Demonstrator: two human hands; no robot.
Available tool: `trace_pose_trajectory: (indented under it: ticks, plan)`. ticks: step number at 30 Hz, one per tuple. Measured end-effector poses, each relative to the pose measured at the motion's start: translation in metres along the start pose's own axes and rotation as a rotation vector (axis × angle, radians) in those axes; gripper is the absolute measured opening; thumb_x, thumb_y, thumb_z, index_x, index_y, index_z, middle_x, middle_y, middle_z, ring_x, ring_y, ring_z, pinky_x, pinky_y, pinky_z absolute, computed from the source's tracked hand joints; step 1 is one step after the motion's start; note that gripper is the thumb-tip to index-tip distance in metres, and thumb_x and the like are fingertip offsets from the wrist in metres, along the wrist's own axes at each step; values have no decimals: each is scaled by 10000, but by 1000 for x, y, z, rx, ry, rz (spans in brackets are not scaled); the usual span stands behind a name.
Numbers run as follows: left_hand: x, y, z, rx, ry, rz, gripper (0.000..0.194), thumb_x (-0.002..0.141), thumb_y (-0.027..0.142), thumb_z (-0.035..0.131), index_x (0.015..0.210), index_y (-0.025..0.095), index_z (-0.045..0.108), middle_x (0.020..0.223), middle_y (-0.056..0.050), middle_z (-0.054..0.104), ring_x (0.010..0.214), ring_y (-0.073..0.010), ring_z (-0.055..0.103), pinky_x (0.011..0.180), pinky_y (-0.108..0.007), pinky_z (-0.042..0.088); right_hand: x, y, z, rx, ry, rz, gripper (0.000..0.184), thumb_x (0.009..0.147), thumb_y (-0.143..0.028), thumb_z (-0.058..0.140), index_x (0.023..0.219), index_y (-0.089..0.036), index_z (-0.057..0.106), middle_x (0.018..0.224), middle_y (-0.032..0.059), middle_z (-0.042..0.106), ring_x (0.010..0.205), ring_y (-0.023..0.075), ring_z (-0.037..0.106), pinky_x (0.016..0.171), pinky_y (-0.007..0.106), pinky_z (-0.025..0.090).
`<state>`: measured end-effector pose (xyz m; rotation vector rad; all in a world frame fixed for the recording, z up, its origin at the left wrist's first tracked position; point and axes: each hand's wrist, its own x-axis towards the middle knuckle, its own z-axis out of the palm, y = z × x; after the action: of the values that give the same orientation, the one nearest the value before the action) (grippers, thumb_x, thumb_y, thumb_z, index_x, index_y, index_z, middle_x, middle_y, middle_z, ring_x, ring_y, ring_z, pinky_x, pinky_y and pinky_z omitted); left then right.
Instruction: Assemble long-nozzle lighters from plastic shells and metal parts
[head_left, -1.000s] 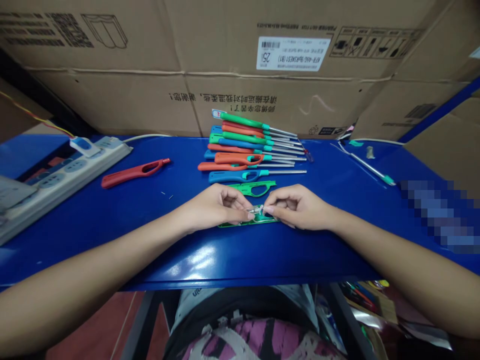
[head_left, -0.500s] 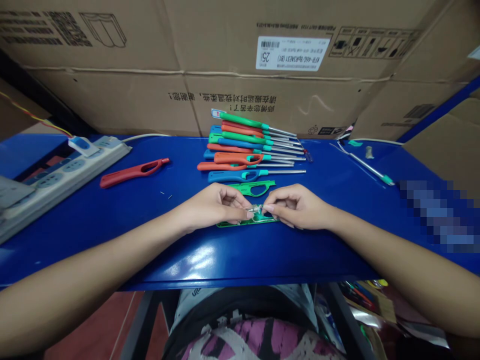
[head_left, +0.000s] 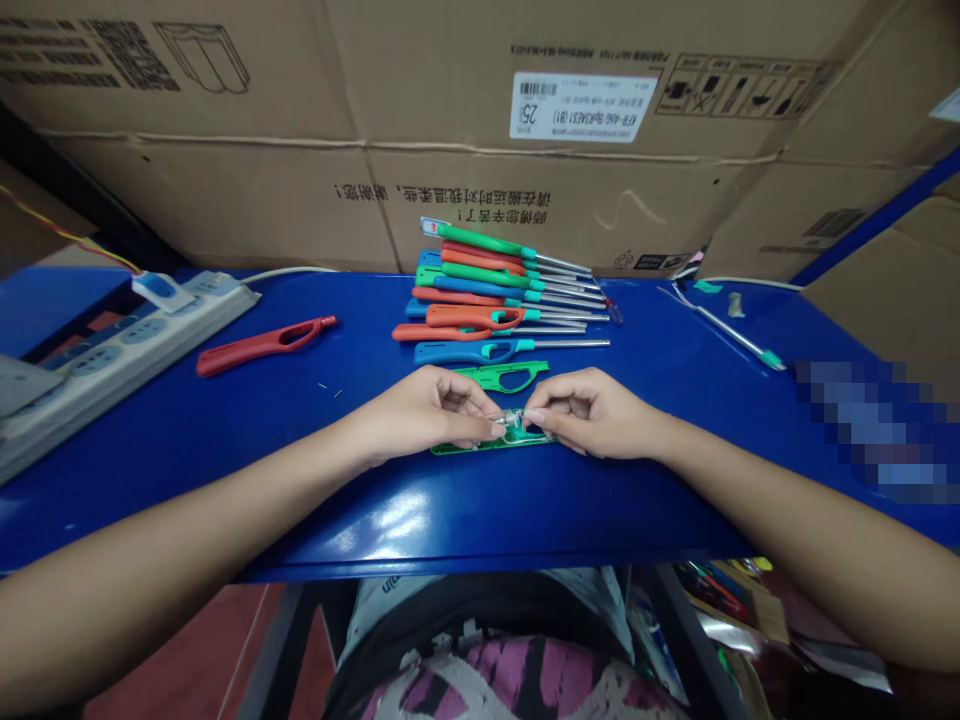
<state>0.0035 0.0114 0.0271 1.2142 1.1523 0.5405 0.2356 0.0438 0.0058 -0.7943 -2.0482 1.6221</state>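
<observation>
On the blue table, a green lighter casing half (head_left: pixel 487 447) lies with its inside facing up, partly covered by both hands. My left hand (head_left: pixel 448 408) is closed, its thumb and finger pinching a small silvery part (head_left: pixel 509 419) just above the casing. From the right, my right hand (head_left: pixel 596 412) meets it in a pinch at the other end of that part; what its fingertips grip is too small to make out. Just beyond the hands rests another green casing half (head_left: pixel 517 376) with a handle opening.
Several long-necked lighters (head_left: pixel 472 316) in green, orange and blue lie stacked beyond. A red casing (head_left: pixel 262 347) and a power strip (head_left: pixel 142 340) are at left. To the right lies a metal tube with a teal end (head_left: pixel 739 336). A cardboard box (head_left: pixel 450 100) stands behind.
Both hands stay almost in place, still pinching over the green casing. The whole view has shifted very slightly.
</observation>
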Motion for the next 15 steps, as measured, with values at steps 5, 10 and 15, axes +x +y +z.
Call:
trace_pose_trajectory:
  ticks: [5,10,15]
  plan:
    - [1,-2,-1,13,-1,4,271,641,273,857,844,126,754,662,-3,670,595,-105,599,591,-242,503,0,0,0,-7,-2,-1,304,875,-424,691,829,-130,631,561,-50,538,437,45,427,401,187,328]
    - [1,-2,-1,15,-4,3,253,657,260,849,846,122,753,667,-1,672,602,-98,600,594,-228,496,0,0,0,5,-9,-11,274,877,-387,697,833,-124,636,549,-60,523,424,39,422,392,180,324]
    - [1,-2,-1,-2,-7,4,239,661,243,851,840,120,753,665,1,676,596,-94,600,606,-232,501,0,1,-1,13,-11,3,264,873,-378,704,834,-126,635,546,-64,518,422,40,425,390,178,326]
